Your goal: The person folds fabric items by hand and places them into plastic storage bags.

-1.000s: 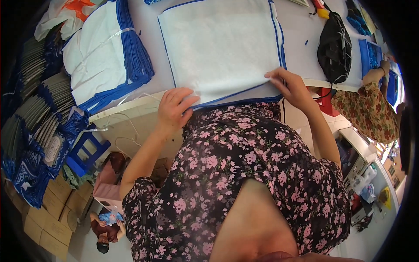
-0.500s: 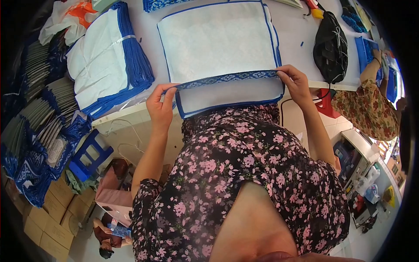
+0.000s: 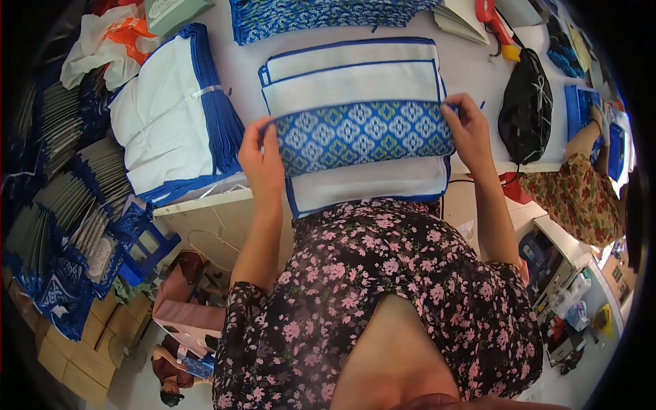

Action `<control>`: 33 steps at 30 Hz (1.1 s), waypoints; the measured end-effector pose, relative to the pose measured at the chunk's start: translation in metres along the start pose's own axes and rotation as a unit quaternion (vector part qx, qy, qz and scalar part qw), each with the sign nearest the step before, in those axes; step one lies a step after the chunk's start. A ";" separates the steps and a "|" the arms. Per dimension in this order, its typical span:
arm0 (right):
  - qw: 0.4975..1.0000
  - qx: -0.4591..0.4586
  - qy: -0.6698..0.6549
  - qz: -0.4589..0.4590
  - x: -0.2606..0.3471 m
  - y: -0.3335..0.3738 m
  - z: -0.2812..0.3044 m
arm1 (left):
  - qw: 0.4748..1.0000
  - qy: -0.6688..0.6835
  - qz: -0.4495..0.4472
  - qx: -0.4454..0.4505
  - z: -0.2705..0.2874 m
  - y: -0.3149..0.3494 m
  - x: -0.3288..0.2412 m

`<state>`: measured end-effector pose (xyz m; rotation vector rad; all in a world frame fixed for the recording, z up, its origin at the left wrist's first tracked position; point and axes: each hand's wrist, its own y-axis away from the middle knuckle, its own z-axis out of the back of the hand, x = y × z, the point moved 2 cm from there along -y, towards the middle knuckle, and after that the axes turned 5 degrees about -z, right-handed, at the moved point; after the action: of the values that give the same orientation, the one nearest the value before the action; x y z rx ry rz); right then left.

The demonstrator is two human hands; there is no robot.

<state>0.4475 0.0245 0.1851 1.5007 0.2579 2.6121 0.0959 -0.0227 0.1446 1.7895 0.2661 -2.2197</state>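
Observation:
A white cloth point(image 3: 342, 85) with blue edging lies in front of me on the table, its near part hanging over the edge against my lap. One section is folded over, showing a blue, white and green patterned face point(image 3: 362, 137). My left hand point(image 3: 263, 157) pinches the far left corner of this patterned section between thumb and fingers. At the far right corner, my right hand point(image 3: 471, 130) pinches the same edge. The band stretches between both hands. Below it shows more white fabric point(image 3: 369, 183) with a blue border; whether that is a separate cloth underneath, I cannot tell.
To the left lies a tied stack of blue-edged white cloths point(image 3: 167, 116). Patterned cloths point(image 3: 328, 19) lie beyond my work. A black bag point(image 3: 526, 106) and a red-and-yellow tool point(image 3: 497, 31) are at right, near a co-worker's sleeve point(image 3: 581, 195). A blue stool point(image 3: 154, 249) stands below.
The narrow patterned strip between my hands has become a broad band, its held edge carried away from me over the white cloth. Both hands keep their pinch. The view has shifted slightly.

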 end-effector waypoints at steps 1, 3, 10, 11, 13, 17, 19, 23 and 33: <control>1.000 0.002 0.002 -0.002 0.005 -0.007 -0.005 | 0.999 0.013 0.000 -0.040 -0.006 -0.009 -0.001; 0.998 -0.065 -0.021 -0.006 0.017 -0.022 -0.015 | 0.997 0.030 -0.001 -0.069 -0.014 -0.020 0.002; 0.980 -0.124 0.155 0.017 0.028 -0.029 -0.032 | 0.994 0.009 0.017 -0.104 -0.009 -0.027 0.006; 0.980 -0.123 0.156 0.015 0.029 -0.029 -0.032 | 0.994 -0.003 0.025 -0.103 -0.010 -0.027 0.007; 0.971 -0.131 0.199 0.028 0.031 -0.029 -0.032 | 0.994 -0.015 0.035 -0.103 -0.010 -0.028 0.008; 0.965 -0.131 0.223 0.043 0.027 -0.029 -0.032 | 0.993 -0.023 0.048 -0.103 -0.011 -0.027 0.008; 0.962 -0.135 0.231 0.055 0.031 -0.028 -0.033 | 0.993 -0.031 0.049 -0.102 -0.009 -0.027 0.007; 0.961 -0.133 0.234 0.057 0.030 -0.027 -0.033 | 0.994 -0.032 0.038 -0.096 -0.006 -0.027 0.006; 0.959 -0.128 0.242 0.066 0.029 -0.027 -0.028 | 0.958 -0.178 -0.226 0.021 -0.020 -0.007 -0.038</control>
<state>0.4092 0.0541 0.1904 0.8090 -0.1446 2.9443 0.1196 -0.0056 0.1768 1.4081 0.6023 -2.8270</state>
